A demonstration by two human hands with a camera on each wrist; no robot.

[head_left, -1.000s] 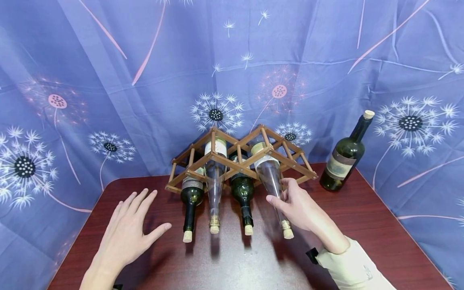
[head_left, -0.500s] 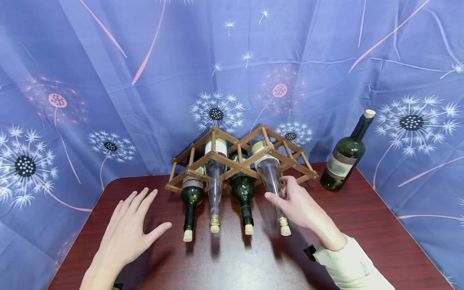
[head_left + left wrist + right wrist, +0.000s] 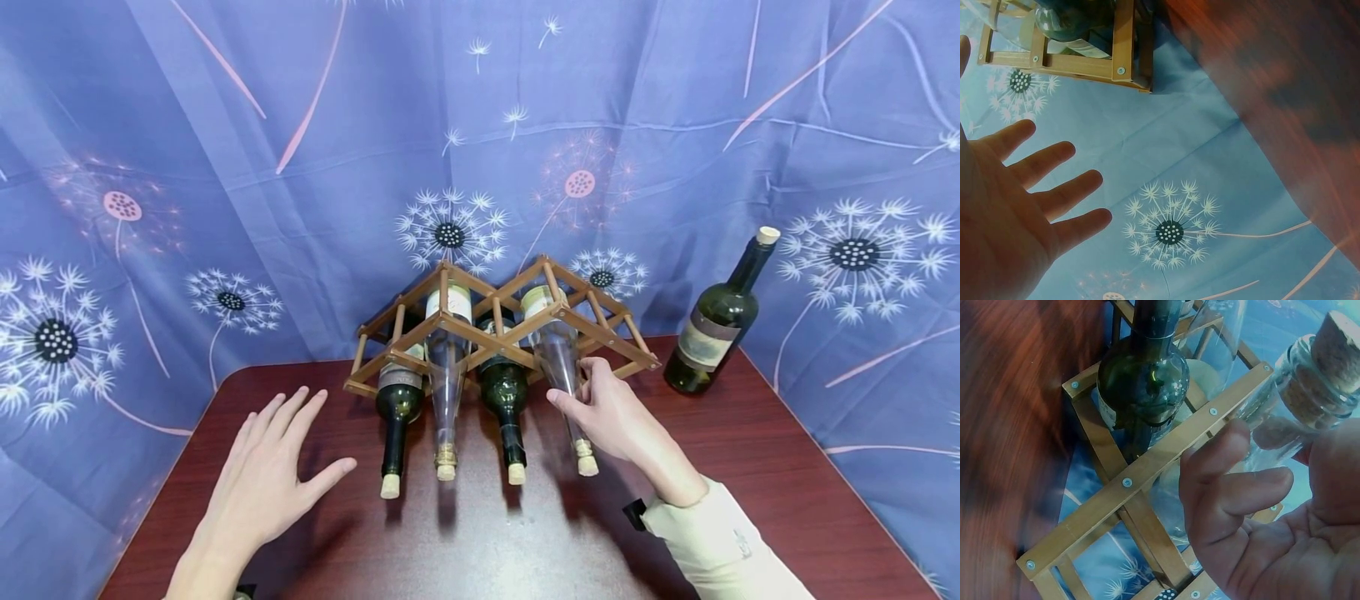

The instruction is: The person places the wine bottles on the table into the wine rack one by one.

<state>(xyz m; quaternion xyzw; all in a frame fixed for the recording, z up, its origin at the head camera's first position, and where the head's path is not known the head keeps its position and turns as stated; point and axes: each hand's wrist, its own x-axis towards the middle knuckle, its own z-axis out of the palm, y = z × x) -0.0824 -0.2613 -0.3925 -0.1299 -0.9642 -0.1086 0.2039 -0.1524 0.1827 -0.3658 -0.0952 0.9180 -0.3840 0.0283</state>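
Note:
My right hand holds a clear glass bottle by its neck, thumb on one side and fingers on the other. The bottle's base lies inside a wooden wine rack, and its cork points toward me. In the right wrist view, two of the fingers curl beside the glass. My left hand hovers left of the rack, fingers spread and holding nothing; its bare palm shows in the left wrist view. A second clear bottle and two dark green bottles also lie in the rack, necks forward.
A corked green bottle with a label stands upright on the table, right of the rack. Behind the table hangs a blue curtain with dandelion prints, close to the rack's back.
My right hand has moved slightly away from me, and the clear bottle has slid deeper into the rack with it. The left hand stays in place.

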